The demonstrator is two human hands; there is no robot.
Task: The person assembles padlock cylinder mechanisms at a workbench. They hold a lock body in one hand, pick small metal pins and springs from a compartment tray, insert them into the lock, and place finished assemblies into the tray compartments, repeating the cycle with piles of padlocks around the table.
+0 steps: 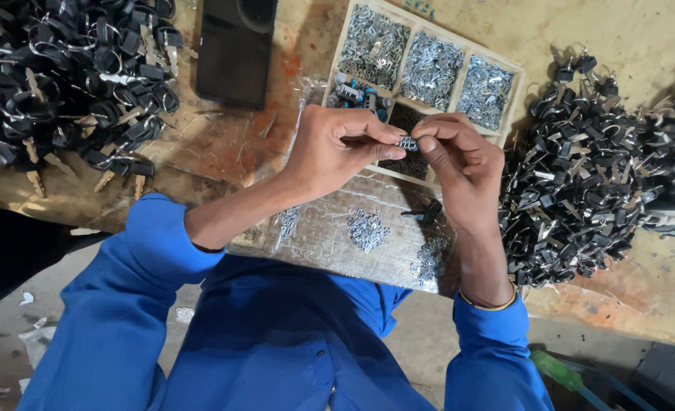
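Note:
My left hand [337,148] and my right hand [459,164] meet above a foil-covered board [330,236]. Between their fingertips they pinch a small silvery metal cylinder [407,142]. Both hands grip it, thumbs and forefingers closed on it. Below the hands, on the board, lie small heaps of tiny silver metal parts [366,228] and one black-headed key [427,211]. Behind the hands stands a wooden compartment tray [514,85] filled with small silver parts; one compartment holds several cylinders with blue bits [356,94].
A big pile of black-headed keys on rings [71,76] lies at the left, another pile [588,167] at the right. A dark phone [235,49] lies at the back. A green-handled tool [562,371] lies low right. The worn workbench edge runs under my blue sleeves.

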